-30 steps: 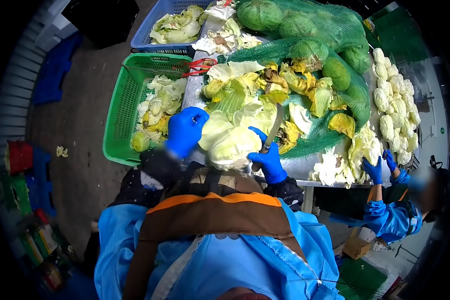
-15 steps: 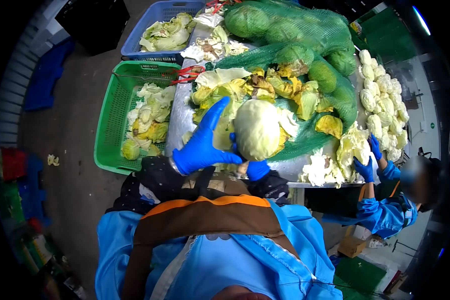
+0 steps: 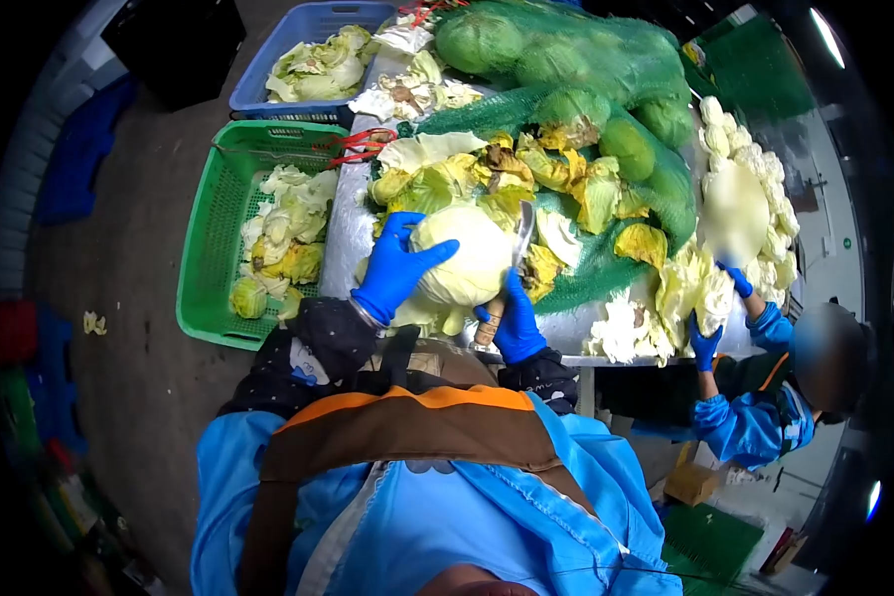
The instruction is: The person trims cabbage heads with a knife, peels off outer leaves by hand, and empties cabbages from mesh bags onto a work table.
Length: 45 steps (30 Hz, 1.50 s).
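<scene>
A pale, trimmed cabbage (image 3: 472,266) is in front of me, above the near edge of the table. My left hand (image 3: 395,270), in a blue glove, is closed on its left side, with the thumb across the front. My right hand (image 3: 517,323), also gloved, grips a knife (image 3: 523,238) by its wooden handle. The blade points away from me, along the cabbage's right side; whether it touches the cabbage I cannot tell. Yellowed and white outer leaves (image 3: 507,169) lie just beyond the cabbage.
Green net bags (image 3: 566,50) of cabbages fill the table's far side. To the left are a green crate (image 3: 197,248) and a blue crate (image 3: 243,89), both holding leaves. Peeled cabbages (image 3: 770,199) are piled at right, near a co-worker's gloved hands (image 3: 707,343) handling a cabbage.
My left hand, open and apart from the cabbage before, has closed on its left side. The cabbage has shifted left and nearer. The knife blade, hidden before, now shows on the right.
</scene>
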Each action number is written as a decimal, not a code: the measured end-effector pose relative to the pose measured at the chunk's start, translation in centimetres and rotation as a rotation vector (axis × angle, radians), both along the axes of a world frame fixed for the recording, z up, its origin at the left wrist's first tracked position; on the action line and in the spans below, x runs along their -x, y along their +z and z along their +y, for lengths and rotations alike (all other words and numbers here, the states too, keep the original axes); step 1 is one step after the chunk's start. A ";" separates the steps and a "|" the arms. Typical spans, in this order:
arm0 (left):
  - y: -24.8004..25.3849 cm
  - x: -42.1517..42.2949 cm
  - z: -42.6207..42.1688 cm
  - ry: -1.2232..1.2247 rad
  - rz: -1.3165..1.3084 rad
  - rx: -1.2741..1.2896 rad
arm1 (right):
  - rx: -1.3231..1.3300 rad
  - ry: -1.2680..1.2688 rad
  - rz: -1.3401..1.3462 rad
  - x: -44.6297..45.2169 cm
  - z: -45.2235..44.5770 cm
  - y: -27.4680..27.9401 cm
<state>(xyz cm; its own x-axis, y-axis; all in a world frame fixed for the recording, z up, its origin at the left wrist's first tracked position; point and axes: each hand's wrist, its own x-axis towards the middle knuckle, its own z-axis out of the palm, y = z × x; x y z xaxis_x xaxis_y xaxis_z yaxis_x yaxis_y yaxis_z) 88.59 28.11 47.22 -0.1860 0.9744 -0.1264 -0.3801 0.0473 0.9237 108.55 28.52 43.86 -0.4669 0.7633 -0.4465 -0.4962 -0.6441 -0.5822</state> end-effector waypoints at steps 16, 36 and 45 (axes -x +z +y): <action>-4.8 -5.3 1.3 -0.526 1.349 -0.458 | -0.334 -0.599 -0.038 -20.6 14.0 7.4; -6.1 -1.9 0.1 -0.576 1.646 -0.255 | -0.674 -0.009 -0.892 -25.0 25.3 2.8; -12.6 27.4 4.1 -0.784 2.210 0.861 | -0.959 0.136 -1.349 -6.6 19.8 -5.4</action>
